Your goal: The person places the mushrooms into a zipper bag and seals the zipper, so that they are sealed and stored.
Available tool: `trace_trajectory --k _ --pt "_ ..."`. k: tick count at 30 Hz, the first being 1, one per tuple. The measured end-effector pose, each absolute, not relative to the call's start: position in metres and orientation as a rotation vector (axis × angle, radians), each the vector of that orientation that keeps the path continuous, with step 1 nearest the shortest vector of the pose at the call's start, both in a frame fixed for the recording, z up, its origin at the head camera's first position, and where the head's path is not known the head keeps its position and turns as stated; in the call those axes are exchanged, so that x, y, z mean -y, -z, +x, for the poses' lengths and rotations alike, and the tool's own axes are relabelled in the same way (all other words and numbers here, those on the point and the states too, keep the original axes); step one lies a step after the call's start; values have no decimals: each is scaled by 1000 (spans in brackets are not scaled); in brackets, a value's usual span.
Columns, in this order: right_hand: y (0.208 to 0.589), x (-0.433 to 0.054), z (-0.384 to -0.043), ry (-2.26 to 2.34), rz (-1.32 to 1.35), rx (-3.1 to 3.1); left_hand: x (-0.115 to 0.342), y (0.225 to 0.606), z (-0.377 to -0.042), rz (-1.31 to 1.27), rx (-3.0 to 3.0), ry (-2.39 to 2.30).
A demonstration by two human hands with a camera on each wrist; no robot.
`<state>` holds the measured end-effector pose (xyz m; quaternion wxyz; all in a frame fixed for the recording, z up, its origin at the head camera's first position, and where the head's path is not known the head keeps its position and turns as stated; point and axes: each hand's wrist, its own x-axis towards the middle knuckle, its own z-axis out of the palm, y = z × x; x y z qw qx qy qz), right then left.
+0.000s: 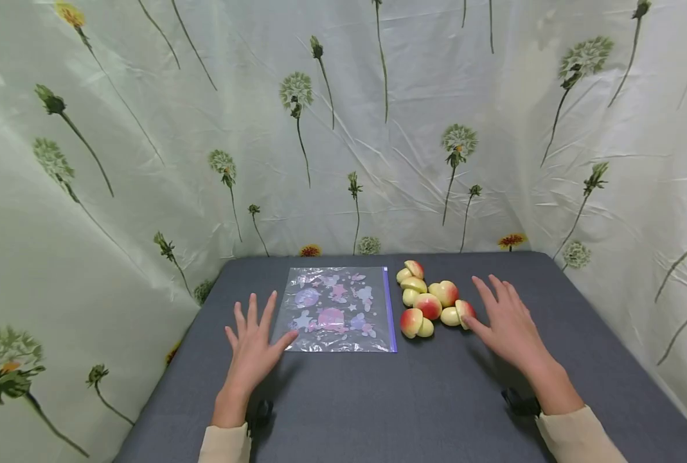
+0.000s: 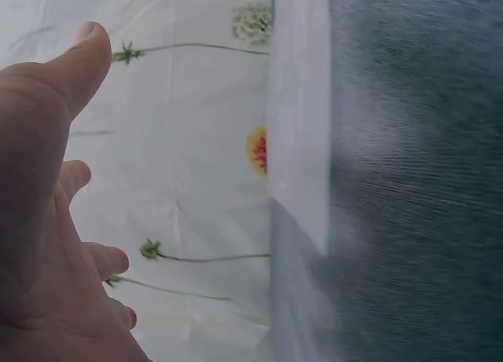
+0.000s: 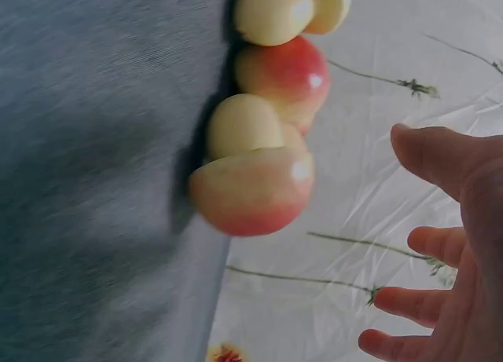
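A clear zip bag (image 1: 349, 308) printed with pink, blue and purple figures lies flat on the dark table, its purple zip edge on the right. My left hand (image 1: 253, 350) hovers by the bag's left side with fingers spread; its thumb overlaps the bag's corner in the head view. Just right of the bag, several toy mushrooms (image 1: 427, 307) with red-and-yellow caps and pale stems lie in a cluster. Beside them on the right is my right hand (image 1: 511, 325), fingers extended and holding nothing. In the right wrist view, a gap separates the thumb from the nearest mushroom (image 3: 255, 193).
The dark grey tabletop (image 1: 366, 411) spreads below and around both hands. A pale curtain (image 1: 343, 148) with dandelion prints hangs behind the table and along its sides. Each wrist wears a small black device.
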<state>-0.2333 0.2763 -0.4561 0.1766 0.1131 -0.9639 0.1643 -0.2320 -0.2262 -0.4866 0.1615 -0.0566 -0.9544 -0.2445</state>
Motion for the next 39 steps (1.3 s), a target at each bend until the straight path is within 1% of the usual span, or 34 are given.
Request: trace_trajectory --k 11,20,26,33,39 --pt "425 -255 -245 -612 328 2755 208 460 -251 -297 2723 635" --pt "406 -231 -260 -752 376 2707 178 437 -269 -425 2709 645" --pt "408 -210 -267 -883 417 2655 159 428 -276 -512 2689 678" --pt "419 -184 -272 -1012 421 2641 137 426 -281 -578 2675 672" --pt "421 -164 -278 -1190 433 2638 120 429 -287 -601 2715 682"
